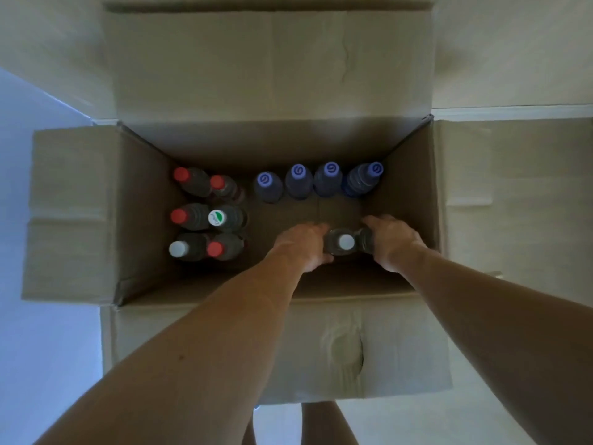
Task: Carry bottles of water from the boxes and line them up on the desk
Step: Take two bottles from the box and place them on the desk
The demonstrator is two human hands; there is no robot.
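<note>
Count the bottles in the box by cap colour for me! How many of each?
Red caps: 4
Blue caps: 4
White caps: 2, one held between both hands
Green-and-white cap: 1
Total: 11 bottles in the box

Open box [144, 220]: six bottles [205, 216] clustered at 9 o'clock, row of four bottles [317, 181] at 12–1 o'clock along far wall, one bottle [346, 244] at 5 o'clock between left hand [305, 245] and right hand [394, 242].

Pale floor [529, 53] bears the open cardboard box [401, 354], seemingly directly.
</note>
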